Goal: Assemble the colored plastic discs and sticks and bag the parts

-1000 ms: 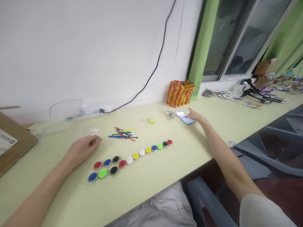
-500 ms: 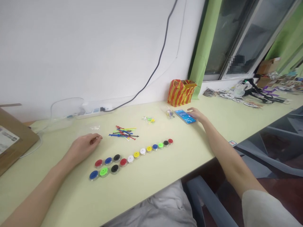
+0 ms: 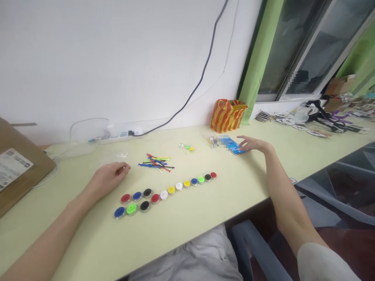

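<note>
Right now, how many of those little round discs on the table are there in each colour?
Red discs: 3
Blue discs: 3
Black discs: 3
Green discs: 2
White discs: 2
Yellow discs: 2
Total: 15

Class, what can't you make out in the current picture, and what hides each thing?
All in the head view:
Phone: its on-screen text is too small, and pixelation covers its left end.
Left hand: curled fingers hide whether anything is inside.
Right hand: fingertip contact is too small to judge.
Striped bag: its walls hide any contents.
Cardboard box: cut off by the left edge.
</note>
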`<action>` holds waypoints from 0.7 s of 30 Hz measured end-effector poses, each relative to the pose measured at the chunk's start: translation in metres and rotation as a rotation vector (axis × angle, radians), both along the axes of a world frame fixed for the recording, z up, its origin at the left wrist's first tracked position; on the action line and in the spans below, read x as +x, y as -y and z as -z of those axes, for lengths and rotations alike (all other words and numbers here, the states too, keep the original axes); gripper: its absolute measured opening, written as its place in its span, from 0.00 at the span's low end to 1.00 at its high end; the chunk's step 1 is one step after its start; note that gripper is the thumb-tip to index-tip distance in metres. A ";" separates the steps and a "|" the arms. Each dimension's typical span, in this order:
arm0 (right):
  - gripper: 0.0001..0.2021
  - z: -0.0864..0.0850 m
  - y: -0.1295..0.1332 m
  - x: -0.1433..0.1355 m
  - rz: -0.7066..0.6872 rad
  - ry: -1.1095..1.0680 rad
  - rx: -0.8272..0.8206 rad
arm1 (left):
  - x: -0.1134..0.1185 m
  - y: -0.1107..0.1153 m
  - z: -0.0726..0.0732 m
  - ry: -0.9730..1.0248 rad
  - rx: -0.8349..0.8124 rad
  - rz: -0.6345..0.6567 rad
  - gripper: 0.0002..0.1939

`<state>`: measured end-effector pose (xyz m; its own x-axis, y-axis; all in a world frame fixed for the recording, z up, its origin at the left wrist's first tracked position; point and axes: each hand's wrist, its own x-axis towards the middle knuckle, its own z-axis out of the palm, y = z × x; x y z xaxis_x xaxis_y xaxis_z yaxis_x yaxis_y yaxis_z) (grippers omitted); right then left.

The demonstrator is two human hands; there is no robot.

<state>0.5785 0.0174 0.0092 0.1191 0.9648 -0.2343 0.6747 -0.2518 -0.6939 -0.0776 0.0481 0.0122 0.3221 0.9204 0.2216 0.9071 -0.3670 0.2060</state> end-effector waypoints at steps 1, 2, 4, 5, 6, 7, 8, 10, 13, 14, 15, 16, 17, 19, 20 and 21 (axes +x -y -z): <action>0.55 0.000 0.001 0.002 -0.014 -0.006 -0.009 | 0.000 0.000 0.000 0.002 0.001 -0.001 0.23; 0.56 0.000 0.001 0.004 -0.027 -0.012 -0.018 | 0.000 0.000 0.000 0.004 0.001 -0.001 0.23; 0.56 0.001 0.001 0.007 -0.048 -0.016 -0.024 | 0.000 0.001 0.000 0.011 0.002 -0.002 0.23; 0.56 0.001 0.001 0.007 -0.053 -0.015 -0.024 | 0.001 0.001 0.000 0.015 0.004 -0.002 0.23; 0.56 0.002 0.001 0.008 -0.056 -0.013 -0.022 | 0.001 0.000 0.000 0.019 0.006 -0.002 0.23; 0.56 0.002 0.001 0.008 -0.055 -0.011 -0.017 | 0.000 0.000 0.000 0.021 0.007 -0.003 0.23; 0.55 0.003 0.001 0.008 -0.052 -0.009 -0.012 | 0.000 0.000 0.000 0.020 0.006 -0.003 0.23; 0.55 0.003 0.001 0.007 -0.049 -0.008 -0.007 | 0.000 0.000 0.000 0.014 0.001 -0.003 0.23; 0.55 0.003 0.001 0.006 -0.055 -0.017 -0.011 | 0.000 -0.001 0.000 0.009 -0.002 -0.003 0.24; 0.55 0.003 0.002 0.006 -0.059 -0.022 -0.013 | 0.000 -0.001 0.000 0.008 -0.001 -0.002 0.24; 0.55 0.003 0.002 0.006 -0.063 -0.026 -0.012 | 0.000 -0.001 0.000 0.007 -0.001 -0.002 0.24; 0.55 0.003 0.002 0.006 -0.063 -0.029 -0.011 | 0.000 -0.001 0.000 0.005 0.000 -0.003 0.24; 0.55 0.003 0.002 0.006 -0.061 -0.032 -0.009 | 0.000 -0.001 0.000 0.003 -0.001 -0.004 0.23; 0.54 0.003 0.002 0.006 -0.049 -0.040 0.001 | 0.000 0.000 -0.001 0.004 -0.008 -0.012 0.23; 0.53 0.003 0.002 0.005 -0.038 -0.042 0.009 | 0.001 0.001 -0.001 0.006 -0.011 -0.016 0.23; 0.52 0.003 0.002 0.004 -0.025 -0.041 0.019 | 0.001 0.001 -0.001 0.009 -0.013 -0.019 0.23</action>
